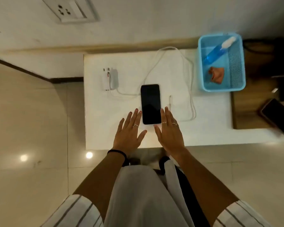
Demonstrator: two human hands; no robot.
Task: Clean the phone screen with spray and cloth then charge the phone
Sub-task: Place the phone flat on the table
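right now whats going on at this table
A person rests the left hand and right hand open on the white table, either side of a dark phone. The spray bottle and cloth lie in the blue basket; the cable is unplugged.

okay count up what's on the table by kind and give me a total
Phones: 2, one between the hands, one at the right edge
Charger with cable: 1
Blue basket: 1
Spray bottle: 1, in basket
Cloth: 1, in basket
Total: 6
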